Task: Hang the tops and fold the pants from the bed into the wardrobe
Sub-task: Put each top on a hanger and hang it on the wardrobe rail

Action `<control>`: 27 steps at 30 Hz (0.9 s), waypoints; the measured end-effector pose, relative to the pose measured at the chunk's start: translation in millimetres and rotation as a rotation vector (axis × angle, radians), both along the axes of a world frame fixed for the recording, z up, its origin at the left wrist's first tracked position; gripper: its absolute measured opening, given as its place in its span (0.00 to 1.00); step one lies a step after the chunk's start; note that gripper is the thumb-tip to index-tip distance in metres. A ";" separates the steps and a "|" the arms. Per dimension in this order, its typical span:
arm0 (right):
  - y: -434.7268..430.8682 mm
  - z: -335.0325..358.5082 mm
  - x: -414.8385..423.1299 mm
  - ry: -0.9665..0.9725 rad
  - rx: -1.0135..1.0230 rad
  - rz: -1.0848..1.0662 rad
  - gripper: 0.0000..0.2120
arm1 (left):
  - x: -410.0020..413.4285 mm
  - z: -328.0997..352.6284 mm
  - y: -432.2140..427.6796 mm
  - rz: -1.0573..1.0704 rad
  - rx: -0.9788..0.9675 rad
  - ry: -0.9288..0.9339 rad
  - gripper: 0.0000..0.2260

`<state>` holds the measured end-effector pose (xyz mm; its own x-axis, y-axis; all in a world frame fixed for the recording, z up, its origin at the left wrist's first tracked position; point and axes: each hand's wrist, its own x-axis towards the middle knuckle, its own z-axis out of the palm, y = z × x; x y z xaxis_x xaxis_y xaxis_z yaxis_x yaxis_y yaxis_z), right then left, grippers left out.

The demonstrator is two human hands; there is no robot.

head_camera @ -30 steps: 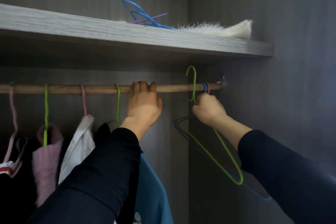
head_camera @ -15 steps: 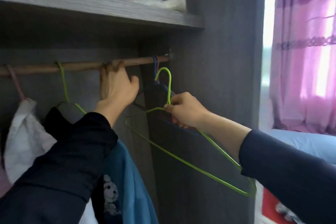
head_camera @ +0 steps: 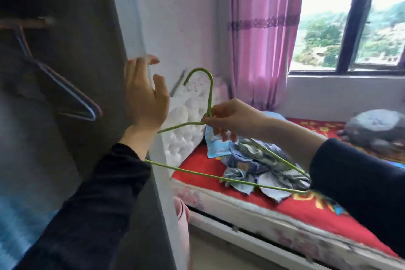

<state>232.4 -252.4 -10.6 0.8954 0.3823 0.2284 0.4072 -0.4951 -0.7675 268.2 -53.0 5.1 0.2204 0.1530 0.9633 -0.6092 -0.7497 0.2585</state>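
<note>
Green hanger pinched at neck by right hand, frame centre. Left hand open-fingered against wardrobe edge. Crumpled clothes heaped on bed, lower right.

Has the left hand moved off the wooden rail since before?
Yes. The left hand left the wooden rail and went right, to the wardrobe side panel.

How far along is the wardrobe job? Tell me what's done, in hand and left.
Done: a blurred blue cloth is already in the wardrobe. In hand: the right hand pinches an empty green hanger; the left hand is open. Left: a heap of clothes lies on the bed.
</note>
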 end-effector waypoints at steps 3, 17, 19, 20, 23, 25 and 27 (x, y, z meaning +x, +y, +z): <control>-87.6 -22.2 -7.8 0.055 -0.016 -0.039 0.08 | 8.0 -34.8 -95.3 -0.091 -0.031 0.104 0.15; -432.2 -143.8 4.6 0.343 -0.076 -0.578 0.11 | 78.9 -206.2 -445.2 -0.404 0.217 0.727 0.12; -472.1 -164.0 20.1 0.381 -0.076 -0.650 0.10 | 98.0 -230.1 -488.4 -0.426 0.327 0.797 0.11; -492.3 -174.9 29.9 0.401 -0.079 -0.685 0.09 | 109.0 -241.8 -510.8 -0.440 0.364 0.834 0.11; -550.4 -207.4 60.8 0.455 -0.093 -0.789 0.07 | 144.6 -274.9 -576.9 -0.486 0.431 0.956 0.13; -589.1 -226.3 82.8 0.498 -0.095 -0.857 0.06 | 171.1 -295.3 -619.9 -0.515 0.485 1.026 0.13; -626.5 -245.5 99.9 0.530 -0.155 -0.930 0.08 | 193.9 -315.2 -658.2 -0.526 0.564 1.097 0.14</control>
